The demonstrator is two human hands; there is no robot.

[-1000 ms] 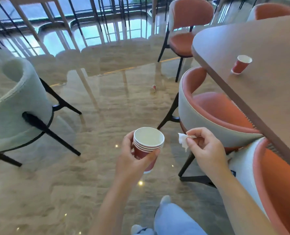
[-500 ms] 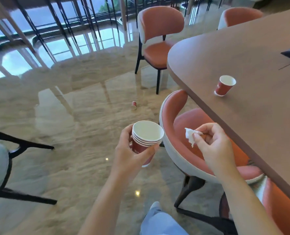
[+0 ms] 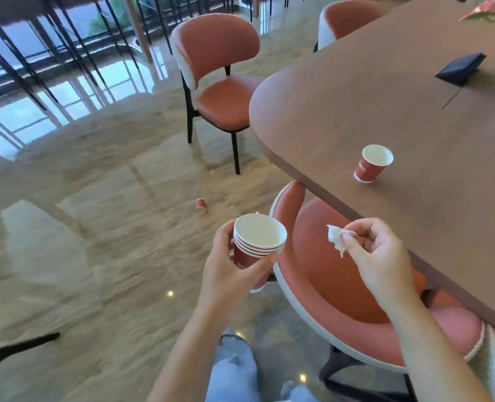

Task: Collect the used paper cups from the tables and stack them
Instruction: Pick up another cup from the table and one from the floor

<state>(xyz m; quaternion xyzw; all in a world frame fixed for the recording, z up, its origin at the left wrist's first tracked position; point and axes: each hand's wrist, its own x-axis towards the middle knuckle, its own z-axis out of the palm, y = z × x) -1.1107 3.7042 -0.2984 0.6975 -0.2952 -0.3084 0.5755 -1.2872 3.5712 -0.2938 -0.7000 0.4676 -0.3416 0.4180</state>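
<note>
— Where's the stack of cups (image 3: 257, 245)?
— Gripped upright in the left hand (image 3: 231, 274), rims up to take another. The right hand (image 3: 378, 256) pinches a tissue (image 3: 336, 237) (probably rubbish). One cup (image 3: 371, 163) waits on the table (image 3: 414, 117), another (image 3: 200, 205) on the floor.

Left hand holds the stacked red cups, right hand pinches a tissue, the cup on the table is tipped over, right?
No: the head view shows the red paper cup on the table standing upright. The left hand on the cup stack and right hand pinching the tissue are correct.
</note>
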